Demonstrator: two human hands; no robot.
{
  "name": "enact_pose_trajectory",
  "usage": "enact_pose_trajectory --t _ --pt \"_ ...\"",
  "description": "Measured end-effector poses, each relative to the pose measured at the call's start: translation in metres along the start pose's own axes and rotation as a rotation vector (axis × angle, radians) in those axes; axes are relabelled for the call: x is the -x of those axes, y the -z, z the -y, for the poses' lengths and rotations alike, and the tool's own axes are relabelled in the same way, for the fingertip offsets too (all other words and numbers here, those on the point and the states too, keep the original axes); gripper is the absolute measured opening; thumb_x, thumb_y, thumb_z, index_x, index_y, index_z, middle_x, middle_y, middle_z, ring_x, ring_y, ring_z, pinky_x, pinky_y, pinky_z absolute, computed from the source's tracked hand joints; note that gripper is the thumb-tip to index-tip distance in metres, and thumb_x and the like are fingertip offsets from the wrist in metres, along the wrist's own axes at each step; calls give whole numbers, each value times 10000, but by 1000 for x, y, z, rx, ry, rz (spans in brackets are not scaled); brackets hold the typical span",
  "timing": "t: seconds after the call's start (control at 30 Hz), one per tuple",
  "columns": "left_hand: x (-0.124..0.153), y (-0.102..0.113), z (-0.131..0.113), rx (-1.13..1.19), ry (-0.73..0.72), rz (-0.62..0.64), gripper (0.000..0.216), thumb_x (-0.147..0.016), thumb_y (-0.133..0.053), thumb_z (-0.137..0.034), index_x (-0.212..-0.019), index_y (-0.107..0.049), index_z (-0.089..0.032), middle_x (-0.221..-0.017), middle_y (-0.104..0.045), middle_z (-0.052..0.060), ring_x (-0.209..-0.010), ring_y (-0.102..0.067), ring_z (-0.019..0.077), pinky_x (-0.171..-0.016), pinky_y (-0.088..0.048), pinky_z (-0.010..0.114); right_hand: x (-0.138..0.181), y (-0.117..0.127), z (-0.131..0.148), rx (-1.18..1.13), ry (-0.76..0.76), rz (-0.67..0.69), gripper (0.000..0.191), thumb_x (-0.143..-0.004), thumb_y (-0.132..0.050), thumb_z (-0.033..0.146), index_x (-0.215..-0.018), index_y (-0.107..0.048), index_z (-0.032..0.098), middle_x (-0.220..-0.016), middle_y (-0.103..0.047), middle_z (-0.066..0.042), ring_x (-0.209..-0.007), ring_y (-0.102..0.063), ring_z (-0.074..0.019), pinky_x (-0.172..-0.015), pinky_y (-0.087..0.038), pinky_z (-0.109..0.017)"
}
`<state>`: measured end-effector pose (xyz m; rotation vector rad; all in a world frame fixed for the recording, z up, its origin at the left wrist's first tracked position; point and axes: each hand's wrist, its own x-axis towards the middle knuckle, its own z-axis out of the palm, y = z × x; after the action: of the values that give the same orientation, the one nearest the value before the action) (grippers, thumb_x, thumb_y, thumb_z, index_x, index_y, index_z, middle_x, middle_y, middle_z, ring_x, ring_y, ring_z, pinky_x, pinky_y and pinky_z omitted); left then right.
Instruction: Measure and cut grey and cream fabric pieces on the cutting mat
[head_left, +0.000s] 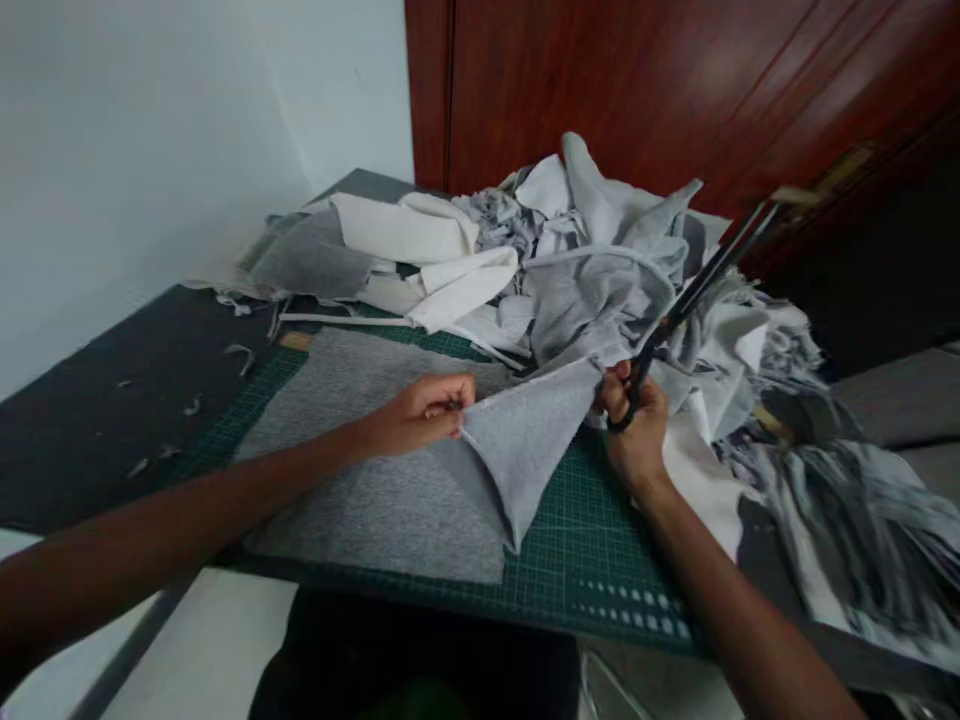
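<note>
Grey fabric triangle [525, 440] pinched at corner by left hand [420, 410]; right hand [637, 430] clenched around black scissors [697, 290].

We are finding no word, brand, label or number that we can read anywhere in view. We are seeing only printed marks on the green cutting mat [592, 540]: a white grid across its surface and a row of small white marks near its front edge. These are coming out too small and blurred for us to tell as letters or figures.
</note>
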<state>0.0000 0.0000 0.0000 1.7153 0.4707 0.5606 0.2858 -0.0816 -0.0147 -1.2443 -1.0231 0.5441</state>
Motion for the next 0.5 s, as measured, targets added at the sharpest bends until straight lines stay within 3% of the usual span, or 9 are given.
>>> enact_pose_trajectory --t 0.1,0.2,0.33,0.43,0.5 --pt "1 -5 6 -3 130 -29 177 -826 -538 -368 -745 -515 -212 -620 -439 -59 -566 -431 109 -545 -399 209 0 -2 -2 14 9 42 448 -834 -816 599 -865 -513 271 -720 -497 71 -562 -424 -98 -497 -398 -224" --pt "3 -11 9 -71 158 -80 297 -924 -481 -433 -729 -516 -212 -620 -448 -39 -604 -457 131 -579 -429 234 0 -4 -2 32 26 88 447 -841 -798 615 -866 -510 274 -731 -500 63 -560 -420 -104 -490 -388 -235" --pt "6 -15 7 -197 19 -102 466 -1026 -432 -537 -685 -441 -219 -603 -391 -41 -584 -407 123 -547 -357 240 1 -5 -2 39 56 119 442 -848 -790 611 -865 -504 275 -730 -507 58 -550 -419 -102 -486 -384 -238" --pt "4 -14 4 -263 -121 -72 455 -1044 -454 -491 -685 -435 -211 -600 -354 -56 -556 -373 103 -535 -310 237 1 -4 -1 56 65 115 425 -863 -771 595 -872 -494 274 -743 -511 53 -551 -428 -100 -491 -399 -238" --pt "3 -14 2 -296 -178 -137 441 -1053 -477 -440 -683 -426 -206 -606 -368 -58 -551 -386 92 -529 -313 226 0 -4 -1 92 68 112 403 -876 -746 584 -879 -486 276 -757 -515 47 -557 -439 -102 -498 -413 -241"
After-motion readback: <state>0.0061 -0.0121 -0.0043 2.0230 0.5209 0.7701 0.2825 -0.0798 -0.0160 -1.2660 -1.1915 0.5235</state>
